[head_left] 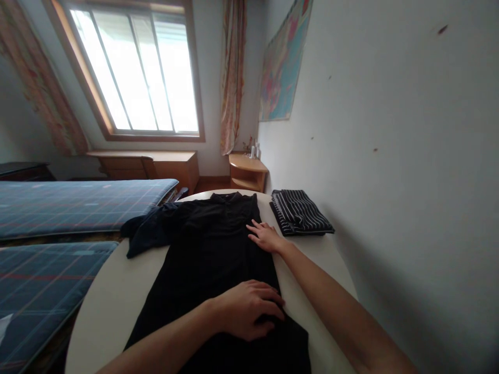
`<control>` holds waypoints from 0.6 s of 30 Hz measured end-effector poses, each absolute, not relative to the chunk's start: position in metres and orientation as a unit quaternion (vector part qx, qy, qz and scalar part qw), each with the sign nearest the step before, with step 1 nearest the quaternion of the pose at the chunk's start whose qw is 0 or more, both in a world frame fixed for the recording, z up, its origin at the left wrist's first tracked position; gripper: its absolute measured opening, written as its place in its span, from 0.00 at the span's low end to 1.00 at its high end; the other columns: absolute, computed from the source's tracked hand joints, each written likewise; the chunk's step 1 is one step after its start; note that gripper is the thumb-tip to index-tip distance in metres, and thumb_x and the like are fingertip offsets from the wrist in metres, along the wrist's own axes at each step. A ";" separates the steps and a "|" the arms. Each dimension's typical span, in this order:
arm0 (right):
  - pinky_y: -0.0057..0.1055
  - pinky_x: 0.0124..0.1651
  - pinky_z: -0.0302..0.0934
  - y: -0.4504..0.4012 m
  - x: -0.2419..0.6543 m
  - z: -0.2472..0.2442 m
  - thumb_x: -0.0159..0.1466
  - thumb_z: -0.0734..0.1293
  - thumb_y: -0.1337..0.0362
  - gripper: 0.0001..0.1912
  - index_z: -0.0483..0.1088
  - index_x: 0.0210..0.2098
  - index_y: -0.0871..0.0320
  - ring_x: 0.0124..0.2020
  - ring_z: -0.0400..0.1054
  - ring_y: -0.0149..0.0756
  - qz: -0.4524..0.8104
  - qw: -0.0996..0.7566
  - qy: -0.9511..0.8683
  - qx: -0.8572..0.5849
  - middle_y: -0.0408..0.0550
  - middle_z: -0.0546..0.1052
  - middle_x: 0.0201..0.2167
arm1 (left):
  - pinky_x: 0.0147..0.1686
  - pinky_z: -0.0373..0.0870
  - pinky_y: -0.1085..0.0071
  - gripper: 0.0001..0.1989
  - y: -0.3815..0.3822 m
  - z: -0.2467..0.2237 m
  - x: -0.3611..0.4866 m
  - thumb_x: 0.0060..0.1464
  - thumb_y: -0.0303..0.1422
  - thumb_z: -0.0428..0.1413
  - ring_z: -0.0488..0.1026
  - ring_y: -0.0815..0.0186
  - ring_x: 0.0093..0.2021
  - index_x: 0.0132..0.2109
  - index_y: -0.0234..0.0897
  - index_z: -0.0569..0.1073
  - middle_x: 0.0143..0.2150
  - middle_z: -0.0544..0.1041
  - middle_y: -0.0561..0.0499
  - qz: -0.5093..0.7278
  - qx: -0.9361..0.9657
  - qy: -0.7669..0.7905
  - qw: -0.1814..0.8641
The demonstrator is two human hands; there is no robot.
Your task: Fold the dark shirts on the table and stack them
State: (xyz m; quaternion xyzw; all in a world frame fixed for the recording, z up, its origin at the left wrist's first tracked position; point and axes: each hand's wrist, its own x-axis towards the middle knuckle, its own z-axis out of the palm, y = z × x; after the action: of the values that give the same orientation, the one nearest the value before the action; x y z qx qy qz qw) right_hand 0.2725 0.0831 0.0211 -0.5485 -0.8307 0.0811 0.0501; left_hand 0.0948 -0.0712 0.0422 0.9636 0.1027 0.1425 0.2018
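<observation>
A black collared shirt (210, 265) lies spread on a round white table (101, 301), its collar at the far end. One sleeve (150, 228) stretches out to the left; on the right side no sleeve sticks out, and the edge runs fairly straight. My right hand (265, 237) rests open on the upper right edge of the shirt, fingers spread. Nearer to me, my left hand (251, 310) lies over the lower right edge, its fingers loosely curved with a gap between thumb and fingers. The lower end of the shirt is partly hidden by my left forearm.
Folded black-and-white striped clothing (302, 213) sits at the table's right edge, close to the white wall (409, 208). Blue plaid mattresses (78, 208) lie to the left. Beyond are a wooden desk (175, 166), a corner shelf (247, 163) and a window (136, 72).
</observation>
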 end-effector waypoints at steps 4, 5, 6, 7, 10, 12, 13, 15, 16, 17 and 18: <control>0.51 0.67 0.49 0.073 0.287 0.007 0.71 0.58 0.53 0.26 0.62 0.66 0.51 0.70 0.50 0.48 0.113 0.136 -0.844 -0.506 0.53 0.54 0.71 | 0.50 0.68 0.70 0.04 -0.091 0.047 0.087 0.60 0.29 0.54 0.77 0.65 0.47 0.42 0.41 0.73 0.48 0.80 0.53 0.146 0.962 0.095 0.211; 0.48 0.68 0.49 0.071 0.289 0.004 0.70 0.59 0.54 0.25 0.64 0.65 0.53 0.70 0.51 0.46 0.120 0.166 -0.847 -0.492 0.54 0.56 0.70 | 0.47 0.69 0.71 0.04 -0.094 0.047 0.085 0.60 0.29 0.54 0.77 0.66 0.44 0.42 0.41 0.73 0.44 0.80 0.53 0.147 0.960 0.102 0.216; 0.45 0.69 0.49 0.069 0.292 0.002 0.70 0.60 0.55 0.24 0.66 0.63 0.55 0.69 0.53 0.44 0.126 0.194 -0.847 -0.478 0.56 0.59 0.69 | 0.46 0.69 0.71 0.06 -0.096 0.046 0.083 0.59 0.30 0.55 0.77 0.66 0.42 0.44 0.40 0.72 0.42 0.80 0.53 0.150 0.957 0.109 0.221; 0.44 0.69 0.49 0.068 0.293 0.000 0.70 0.60 0.56 0.23 0.69 0.61 0.57 0.69 0.54 0.43 0.131 0.219 -0.847 -0.467 0.56 0.61 0.68 | 0.45 0.69 0.70 0.11 -0.097 0.045 0.082 0.57 0.33 0.58 0.77 0.65 0.41 0.47 0.40 0.71 0.42 0.80 0.52 0.153 0.955 0.118 0.225; 0.43 0.69 0.50 0.064 0.296 -0.002 0.69 0.62 0.59 0.20 0.72 0.56 0.58 0.67 0.58 0.42 0.141 0.262 -0.840 -0.453 0.57 0.67 0.64 | 0.50 0.67 0.64 0.31 -0.100 0.040 0.081 0.49 0.46 0.64 0.75 0.60 0.46 0.58 0.43 0.66 0.49 0.77 0.50 0.162 0.956 0.127 0.208; 0.44 0.69 0.51 0.061 0.297 -0.001 0.68 0.62 0.60 0.19 0.73 0.56 0.57 0.66 0.59 0.43 0.139 0.270 -0.838 -0.454 0.57 0.68 0.63 | 0.52 0.65 0.62 0.34 -0.104 0.037 0.082 0.48 0.49 0.64 0.73 0.58 0.48 0.60 0.45 0.65 0.52 0.76 0.49 0.157 0.962 0.130 0.180; 0.45 0.69 0.51 0.059 0.297 -0.001 0.68 0.63 0.60 0.18 0.73 0.55 0.57 0.66 0.59 0.43 0.136 0.270 -0.838 -0.455 0.57 0.69 0.63 | 0.52 0.65 0.61 0.33 -0.106 0.036 0.084 0.49 0.50 0.63 0.73 0.58 0.48 0.59 0.45 0.66 0.52 0.75 0.49 0.153 0.965 0.135 0.165; 0.46 0.69 0.51 0.056 0.297 -0.001 0.68 0.63 0.61 0.18 0.73 0.55 0.58 0.66 0.59 0.44 0.129 0.266 -0.839 -0.457 0.57 0.69 0.63 | 0.51 0.65 0.61 0.30 -0.111 0.034 0.086 0.50 0.47 0.62 0.72 0.58 0.47 0.58 0.43 0.67 0.51 0.76 0.49 0.146 0.968 0.148 0.138; 0.46 0.69 0.51 0.055 0.296 0.000 0.68 0.63 0.61 0.18 0.73 0.55 0.58 0.67 0.58 0.44 0.126 0.264 -0.840 -0.458 0.57 0.69 0.62 | 0.50 0.65 0.61 0.28 -0.113 0.034 0.088 0.51 0.45 0.61 0.72 0.58 0.46 0.56 0.43 0.67 0.49 0.76 0.49 0.142 0.970 0.155 0.125; 0.46 0.69 0.51 0.053 0.296 0.000 0.68 0.64 0.61 0.18 0.73 0.55 0.58 0.67 0.58 0.45 0.124 0.262 -0.840 -0.458 0.57 0.69 0.62 | 0.48 0.66 0.61 0.26 -0.114 0.034 0.088 0.51 0.43 0.60 0.72 0.59 0.45 0.55 0.42 0.68 0.48 0.76 0.49 0.139 0.971 0.159 0.113; 0.47 0.69 0.51 0.052 0.296 0.000 0.67 0.64 0.61 0.18 0.74 0.54 0.58 0.67 0.58 0.45 0.123 0.260 -0.841 -0.459 0.57 0.69 0.62 | 0.46 0.67 0.62 0.25 -0.115 0.034 0.089 0.51 0.41 0.59 0.72 0.59 0.44 0.55 0.42 0.68 0.47 0.77 0.50 0.135 0.973 0.159 0.103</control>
State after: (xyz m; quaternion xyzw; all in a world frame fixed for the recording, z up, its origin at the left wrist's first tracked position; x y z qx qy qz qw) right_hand 0.2959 0.0522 0.0002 -0.4589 -0.8406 0.1231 0.2602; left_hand 0.0890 -0.1151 0.0342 0.9726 0.1585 0.1351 0.1029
